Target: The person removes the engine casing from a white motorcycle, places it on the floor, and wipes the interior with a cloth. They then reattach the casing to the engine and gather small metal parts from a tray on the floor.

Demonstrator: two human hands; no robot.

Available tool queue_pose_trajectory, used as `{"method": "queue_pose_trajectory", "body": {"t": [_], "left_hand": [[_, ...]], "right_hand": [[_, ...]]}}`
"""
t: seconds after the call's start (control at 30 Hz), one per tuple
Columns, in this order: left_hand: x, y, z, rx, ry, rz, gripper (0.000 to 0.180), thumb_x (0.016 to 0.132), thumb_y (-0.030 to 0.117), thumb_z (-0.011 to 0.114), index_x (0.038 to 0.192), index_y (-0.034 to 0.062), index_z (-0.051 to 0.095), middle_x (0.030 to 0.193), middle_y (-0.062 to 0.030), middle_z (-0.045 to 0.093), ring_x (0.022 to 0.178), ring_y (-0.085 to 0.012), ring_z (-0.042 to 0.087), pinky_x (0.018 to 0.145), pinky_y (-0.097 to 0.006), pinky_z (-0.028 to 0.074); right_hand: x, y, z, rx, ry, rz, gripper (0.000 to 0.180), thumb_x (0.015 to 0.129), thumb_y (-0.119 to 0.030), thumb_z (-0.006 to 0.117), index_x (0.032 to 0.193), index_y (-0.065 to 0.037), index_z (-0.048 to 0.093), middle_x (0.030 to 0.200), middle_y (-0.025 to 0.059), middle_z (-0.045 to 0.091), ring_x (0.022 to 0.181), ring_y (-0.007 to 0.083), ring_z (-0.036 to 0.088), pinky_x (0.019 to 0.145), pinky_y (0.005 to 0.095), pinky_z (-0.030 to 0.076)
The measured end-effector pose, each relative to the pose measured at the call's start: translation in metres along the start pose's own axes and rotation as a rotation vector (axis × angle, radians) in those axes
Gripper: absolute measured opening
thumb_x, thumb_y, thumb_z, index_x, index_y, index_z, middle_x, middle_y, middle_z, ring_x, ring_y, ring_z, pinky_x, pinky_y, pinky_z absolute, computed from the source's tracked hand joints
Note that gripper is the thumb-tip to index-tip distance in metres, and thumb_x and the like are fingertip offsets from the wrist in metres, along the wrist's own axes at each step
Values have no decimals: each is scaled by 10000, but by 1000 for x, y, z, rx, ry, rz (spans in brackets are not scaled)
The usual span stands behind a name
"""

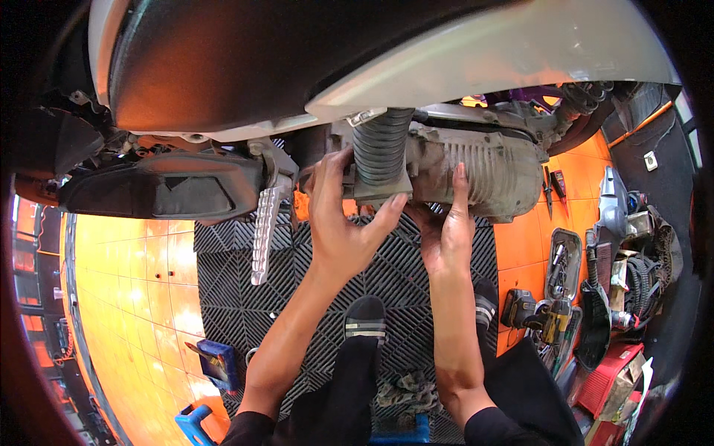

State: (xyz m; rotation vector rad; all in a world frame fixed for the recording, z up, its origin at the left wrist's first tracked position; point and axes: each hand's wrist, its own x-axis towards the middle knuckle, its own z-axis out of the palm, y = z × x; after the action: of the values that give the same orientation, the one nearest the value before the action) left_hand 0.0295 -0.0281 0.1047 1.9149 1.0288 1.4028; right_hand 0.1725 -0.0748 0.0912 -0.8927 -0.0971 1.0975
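Note:
Above my feet is the underside of a scooter, with a ribbed black rubber duct (382,152) ending in a squarish collar (383,189). My left hand (342,223) is closed round this collar, thumb at its lower right corner and fingers at its left side, partly hidden behind it. Right of the duct is a dirty, finned metal engine cover (494,175). My right hand (448,238) grips its lower left part, the thumb pointing up along the fins. The other fingers curl underneath, mostly out of sight.
A silver footpeg (264,241) hangs left of my left forearm. On the right lie a cordless drill (524,308), a metal tool tray (563,264), screwdrivers (558,192) and removed parts. A blue box (217,364) stands lower left. Black ribbed matting (249,297) covers the floor beneath.

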Motion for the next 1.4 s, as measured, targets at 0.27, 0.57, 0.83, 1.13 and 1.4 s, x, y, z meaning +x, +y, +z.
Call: {"method": "queue_pose_trajectory", "body": {"t": [0.27, 0.57, 0.83, 1.13, 1.4], "left_hand": [[1, 2, 0, 166, 29, 81, 845, 630, 268, 931, 1276, -62, 498, 1198, -203, 535, 1153, -338, 463, 977, -420, 406], [0, 19, -1, 177, 22, 52, 861, 620, 273, 945, 1277, -64, 504, 1125, -180, 567, 1079, -299, 519, 921, -395, 470], [1, 23, -4, -181, -144, -66, 696, 690, 272, 907, 1186, -39, 530, 1000, -92, 657, 801, -113, 578, 707, -263, 462], [-10, 9, -5, -160, -18, -56, 520, 927, 131, 659, 1363, -106, 500, 1249, -192, 571, 1107, -265, 596, 928, -348, 498], [-40, -22, 1, 275, 58, -27, 535, 1038, 175, 456, 1534, 15, 338, 1568, -185, 179, 1407, -305, 312, 1161, -427, 277]], "right_hand": [[1, -6, 1, 1, -11, -42, 682, 924, -432, 703, 1373, 10, 440, 1298, 172, 546, 1099, 318, 639, 860, 495, 619], [1, -8, 3, 31, 25, -36, 654, 942, -442, 678, 1375, -5, 457, 1286, 150, 576, 1104, 315, 642, 837, 462, 626], [4, -7, -3, 54, 39, -7, 670, 944, -458, 672, 1381, 5, 460, 1309, 147, 588, 1100, 274, 652, 854, 461, 600], [-3, -7, 2, 19, 8, -51, 753, 925, -506, 673, 1401, 13, 406, 1328, 191, 531, 1134, 344, 630, 891, 530, 603], [4, -7, -8, 55, 4, -22, 839, 918, -525, 670, 1459, 9, 316, 1411, 215, 427, 1176, 407, 592, 932, 541, 589]]}}
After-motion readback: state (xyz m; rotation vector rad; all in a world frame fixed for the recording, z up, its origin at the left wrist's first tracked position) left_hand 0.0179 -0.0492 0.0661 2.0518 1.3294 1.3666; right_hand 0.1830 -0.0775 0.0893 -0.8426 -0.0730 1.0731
